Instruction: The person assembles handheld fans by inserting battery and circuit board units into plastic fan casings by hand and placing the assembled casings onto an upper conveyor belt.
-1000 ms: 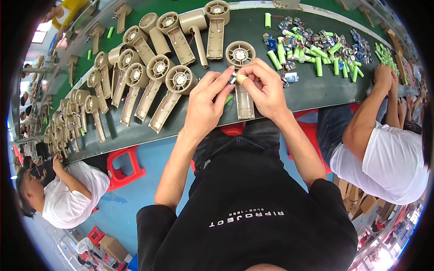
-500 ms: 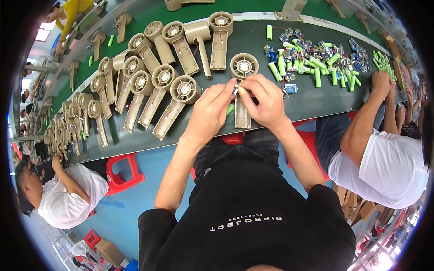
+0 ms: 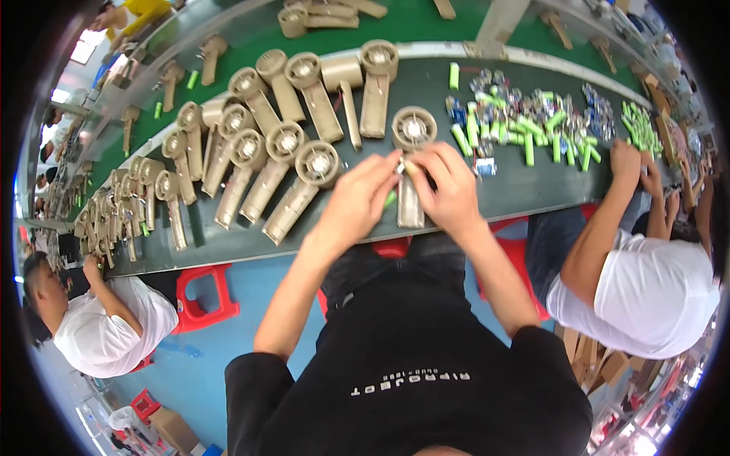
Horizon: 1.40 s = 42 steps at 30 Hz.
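Over a ring-headed tan shell [image 3: 411,204], left hand [image 3: 353,199] and right hand [image 3: 449,186] meet — pinching a small shiny piece [image 3: 401,166].

And it's tan, tan, tan along the left: tan plastic handheld-fan shells [image 3: 293,209], pale silvery spokes wheeling inside their round heads! Dead centre, one matching tan plastic fan shell [image 3: 414,128], a glint from the small silvery part [image 3: 401,165] over it. Swing right: bright lime-green cylindrical cells [image 3: 530,150], blue-and-silver flat circuit boards [image 3: 484,166], all on a blackish-green worktop [image 3: 544,178] edged off-white. Below, a black cotton T-shirt [image 3: 418,327] with white lettering, a glossy red plastic stool [image 3: 226,292], a sky-blue floor [image 3: 198,380], plain white T-shirts [image 3: 646,296] either side!
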Available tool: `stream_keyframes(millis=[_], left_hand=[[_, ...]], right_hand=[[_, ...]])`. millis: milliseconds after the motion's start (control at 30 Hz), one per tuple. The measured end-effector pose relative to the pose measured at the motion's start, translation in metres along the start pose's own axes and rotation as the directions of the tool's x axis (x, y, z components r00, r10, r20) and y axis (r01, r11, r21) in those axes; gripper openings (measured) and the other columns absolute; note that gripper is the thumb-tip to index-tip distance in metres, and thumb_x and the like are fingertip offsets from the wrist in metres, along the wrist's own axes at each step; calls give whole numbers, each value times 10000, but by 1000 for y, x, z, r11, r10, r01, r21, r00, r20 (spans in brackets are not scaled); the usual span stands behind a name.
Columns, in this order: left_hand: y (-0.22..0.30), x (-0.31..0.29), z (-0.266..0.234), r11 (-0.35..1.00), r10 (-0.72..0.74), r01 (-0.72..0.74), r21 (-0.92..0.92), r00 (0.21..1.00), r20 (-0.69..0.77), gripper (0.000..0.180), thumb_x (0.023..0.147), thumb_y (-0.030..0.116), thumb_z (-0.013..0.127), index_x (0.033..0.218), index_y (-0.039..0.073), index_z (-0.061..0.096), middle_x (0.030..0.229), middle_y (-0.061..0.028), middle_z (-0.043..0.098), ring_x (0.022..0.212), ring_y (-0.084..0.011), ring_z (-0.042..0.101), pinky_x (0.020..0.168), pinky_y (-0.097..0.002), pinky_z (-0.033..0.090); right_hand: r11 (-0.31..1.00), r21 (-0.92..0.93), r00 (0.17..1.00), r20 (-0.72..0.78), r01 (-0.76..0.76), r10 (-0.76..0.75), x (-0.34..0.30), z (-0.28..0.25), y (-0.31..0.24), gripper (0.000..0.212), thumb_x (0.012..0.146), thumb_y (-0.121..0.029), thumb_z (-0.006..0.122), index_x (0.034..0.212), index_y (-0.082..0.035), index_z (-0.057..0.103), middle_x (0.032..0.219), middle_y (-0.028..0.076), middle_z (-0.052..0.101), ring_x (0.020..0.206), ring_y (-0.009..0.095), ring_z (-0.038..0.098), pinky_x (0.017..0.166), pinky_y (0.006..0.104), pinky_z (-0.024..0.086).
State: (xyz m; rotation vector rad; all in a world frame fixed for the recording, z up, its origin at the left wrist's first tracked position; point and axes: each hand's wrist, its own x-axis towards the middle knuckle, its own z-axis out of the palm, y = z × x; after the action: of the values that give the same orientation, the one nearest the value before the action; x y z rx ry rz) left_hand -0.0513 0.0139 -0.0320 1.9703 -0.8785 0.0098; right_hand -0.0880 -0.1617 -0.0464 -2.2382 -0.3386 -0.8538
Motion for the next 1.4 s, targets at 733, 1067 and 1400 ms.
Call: stream_keyframes(millis=[733, 1067, 1400], left_hand=[[-168, 322, -19, 922, -349, 381, 67, 895, -278, 242, 826, 166, 637, 978, 3, 729, 1037, -249, 688, 1081, -413, 625, 950, -464, 490], [-272, 270, -175, 616, -529, 660, 429, 751, -395, 712, 878, 588, 585, 1318, 28, 560, 1291, -248, 597, 1161, -403, 600, 982, -480, 469], [-257, 239, -194, 877, -277, 374, 303, 907, -318, 720, 890, 498, 652, 1373, -9, 483, 1284, -255, 602, 1197, -387, 583, 1007, -422, 464]], right_hand=[[920, -170, 902, 202, -352, 383, 255, 101, 248, 345, 837, -194, 685, 1144, -45, 636, 930, 151, 730, 887, 298, 700, 789, 379, 524], [962, -179, 848, 523, 206, -84, 291, 184, 137, 526, 775, -398, 742, 1150, -43, 636, 1026, 165, 669, 1006, 321, 628, 859, 424, 504], [890, -424, 848, 523, 170, 87, 287, 242, 108, 506, 728, -217, 689, 1142, 40, 554, 1166, 254, 589, 1133, 386, 574, 954, 471, 485]])
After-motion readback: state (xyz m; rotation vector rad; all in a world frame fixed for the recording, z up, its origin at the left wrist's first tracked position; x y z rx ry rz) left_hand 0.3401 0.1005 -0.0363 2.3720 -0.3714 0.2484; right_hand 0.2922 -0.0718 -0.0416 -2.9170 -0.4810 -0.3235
